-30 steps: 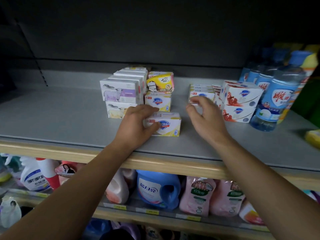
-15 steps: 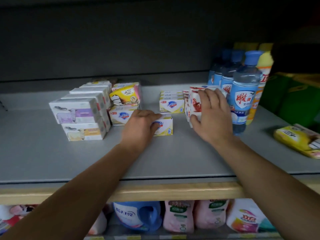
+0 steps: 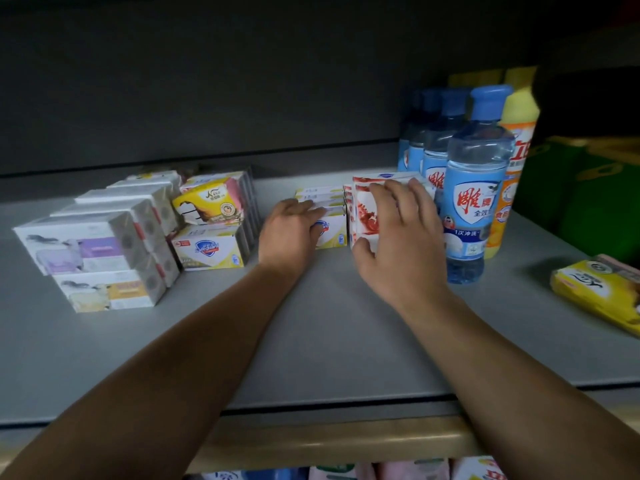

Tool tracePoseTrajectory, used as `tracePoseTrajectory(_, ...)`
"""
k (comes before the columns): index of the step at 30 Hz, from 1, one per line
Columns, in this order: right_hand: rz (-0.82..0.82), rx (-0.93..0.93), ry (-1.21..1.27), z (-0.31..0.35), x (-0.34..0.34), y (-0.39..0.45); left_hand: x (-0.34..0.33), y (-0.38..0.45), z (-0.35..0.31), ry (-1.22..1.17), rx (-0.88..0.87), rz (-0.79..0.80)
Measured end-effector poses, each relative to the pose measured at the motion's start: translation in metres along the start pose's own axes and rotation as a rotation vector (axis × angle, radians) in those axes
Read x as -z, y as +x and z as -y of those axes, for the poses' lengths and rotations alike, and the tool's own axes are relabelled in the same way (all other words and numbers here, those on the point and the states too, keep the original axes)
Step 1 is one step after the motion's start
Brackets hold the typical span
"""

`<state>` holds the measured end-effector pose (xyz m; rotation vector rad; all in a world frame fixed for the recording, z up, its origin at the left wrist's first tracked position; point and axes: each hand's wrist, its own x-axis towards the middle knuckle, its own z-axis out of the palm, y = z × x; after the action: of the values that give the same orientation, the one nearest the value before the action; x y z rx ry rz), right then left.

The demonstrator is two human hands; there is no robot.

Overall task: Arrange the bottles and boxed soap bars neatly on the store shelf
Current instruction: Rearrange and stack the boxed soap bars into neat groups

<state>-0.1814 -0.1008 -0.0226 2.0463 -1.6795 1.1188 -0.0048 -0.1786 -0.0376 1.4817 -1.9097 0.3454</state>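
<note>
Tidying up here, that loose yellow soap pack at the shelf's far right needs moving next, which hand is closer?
Right hand: probably. The yellow soap pack lies on its side; left hand sits farther away.

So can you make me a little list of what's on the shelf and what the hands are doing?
left hand: fingers lie on the yellow-and-white Safeguard soap box
right hand: thumb and fingers hold the red-and-white soap box stack
right of that stack: blue-capped bottles, then a yellow bottle
far left: white soap boxes, stacked two high
far right: yellow pack, lying alone
shelf: grey
</note>
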Motion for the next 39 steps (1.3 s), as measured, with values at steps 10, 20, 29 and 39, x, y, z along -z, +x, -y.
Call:
tracePoseTrajectory(10,-0.013,-0.020,0.045,0.001,0.001,0.001,-0.002,0.008,-0.002,-0.016,0.010,0.066)
tracePoseTrajectory(20,0.052,-0.013,-0.039,0.003,0.006,0.000,0.051,-0.016,-0.011,0.004,-0.033,0.205)
tracePoseTrajectory(29,0.150,-0.011,-0.220,0.011,0.019,0.004,0.140,-0.129,0.047,0.000,0.113,0.303)
tracePoseTrajectory(39,0.287,0.187,-0.040,0.099,-0.012,-0.006,0.173,-0.169,0.099,0.013,0.213,0.279)
